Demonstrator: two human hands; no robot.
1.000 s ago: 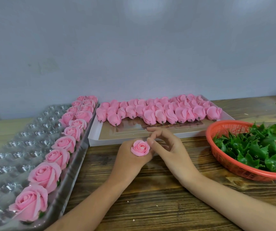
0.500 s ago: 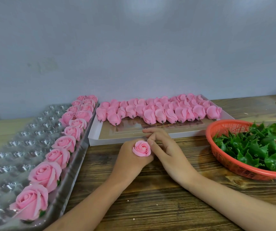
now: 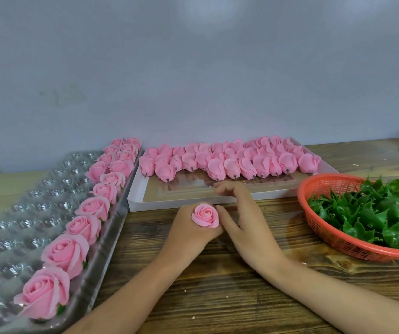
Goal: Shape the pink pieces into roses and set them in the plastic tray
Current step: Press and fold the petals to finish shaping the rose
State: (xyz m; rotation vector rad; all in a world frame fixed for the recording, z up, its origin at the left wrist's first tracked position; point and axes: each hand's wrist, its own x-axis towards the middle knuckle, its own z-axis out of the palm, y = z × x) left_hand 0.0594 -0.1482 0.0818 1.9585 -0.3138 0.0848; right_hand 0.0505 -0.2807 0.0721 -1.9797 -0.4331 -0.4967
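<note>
My left hand (image 3: 188, 233) grips a small pink rose (image 3: 205, 215) from below, bloom facing up, over the wooden table. My right hand (image 3: 244, 225) is beside it with fingers spread and relaxed; the thumb touches the rose's right edge and the other fingers lift toward the white box. The clear plastic tray (image 3: 12, 213) lies at the left, with finished pink roses (image 3: 67, 253) lined along its right side. Several unshaped pink pieces (image 3: 232, 160) fill the back of a white box (image 3: 145, 201).
A red plastic basket (image 3: 319, 218) of green leaf calyxes (image 3: 374, 213) stands at the right. The grey wall rises just behind the tray and box. Bare wooden tabletop (image 3: 217, 297) lies under my forearms.
My right hand's fingers have opened and lifted off the rose, leaving only the thumb at its edge. The left hand keeps the rose in nearly the same spot.
</note>
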